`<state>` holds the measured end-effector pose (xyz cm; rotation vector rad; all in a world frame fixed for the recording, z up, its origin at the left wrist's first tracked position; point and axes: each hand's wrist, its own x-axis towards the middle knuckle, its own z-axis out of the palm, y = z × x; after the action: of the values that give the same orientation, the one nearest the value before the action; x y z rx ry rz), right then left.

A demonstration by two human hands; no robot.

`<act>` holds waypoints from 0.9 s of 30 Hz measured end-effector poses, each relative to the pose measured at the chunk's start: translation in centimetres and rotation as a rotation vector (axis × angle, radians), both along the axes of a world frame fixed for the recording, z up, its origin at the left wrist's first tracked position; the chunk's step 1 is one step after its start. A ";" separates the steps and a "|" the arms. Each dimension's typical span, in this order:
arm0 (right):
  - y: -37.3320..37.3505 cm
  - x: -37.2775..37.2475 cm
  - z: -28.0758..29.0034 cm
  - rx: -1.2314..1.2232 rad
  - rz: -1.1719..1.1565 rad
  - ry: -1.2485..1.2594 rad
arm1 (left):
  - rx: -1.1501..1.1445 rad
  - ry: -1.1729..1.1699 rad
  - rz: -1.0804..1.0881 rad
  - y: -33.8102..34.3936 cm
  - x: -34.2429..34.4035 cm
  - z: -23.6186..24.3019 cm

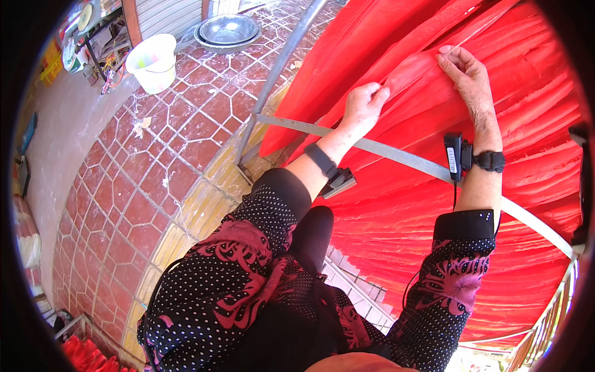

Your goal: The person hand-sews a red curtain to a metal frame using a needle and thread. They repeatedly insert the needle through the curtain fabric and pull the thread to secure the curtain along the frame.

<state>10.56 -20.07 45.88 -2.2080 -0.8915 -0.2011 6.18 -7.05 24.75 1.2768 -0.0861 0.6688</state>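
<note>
From where I stand, everything can be placed by the flat grey metal rail (406,159) that slants across the red cloth (421,129). The cloth lies on both sides of it in long gathers, and both forearms reach over it, so the hands are on its far side from the wearer's body. The left hand (364,108) is the nearer to the rail, fingers curled, thumb and forefinger pinching a raised fold (412,74); the right hand (468,71), farther beyond the rail, nips the same fold between thumb and fingertips. That fold's long axis climbs from left hand to right, away from the rail. A thin pale line (486,25) continues past the right fingertips; whether cord or hem, I can't tell. The left hand's curled fingers hide their tips, and the cloth's far end is cut off.
</note>
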 end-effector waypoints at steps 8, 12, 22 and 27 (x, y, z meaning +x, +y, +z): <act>1.1 0.1 -4.1 0.048 -0.180 -0.154 | 0.180 -0.010 0.065 -0.2 0.6 0.2; 2.5 -2.4 -5.4 0.128 -0.210 -0.095 | 0.212 -0.040 0.110 1.1 -0.6 -0.8; 3.2 -5.7 -8.5 0.242 -0.306 0.197 | 0.184 -0.013 -0.003 2.4 -0.5 -3.4; 3.3 -5.6 -8.5 0.175 -0.319 0.216 | 0.097 0.046 -0.091 1.8 0.1 -3.5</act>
<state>4.94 -16.82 37.34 -2.1466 -0.3867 -0.1787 6.33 -5.25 21.21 1.3728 -0.1397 0.5629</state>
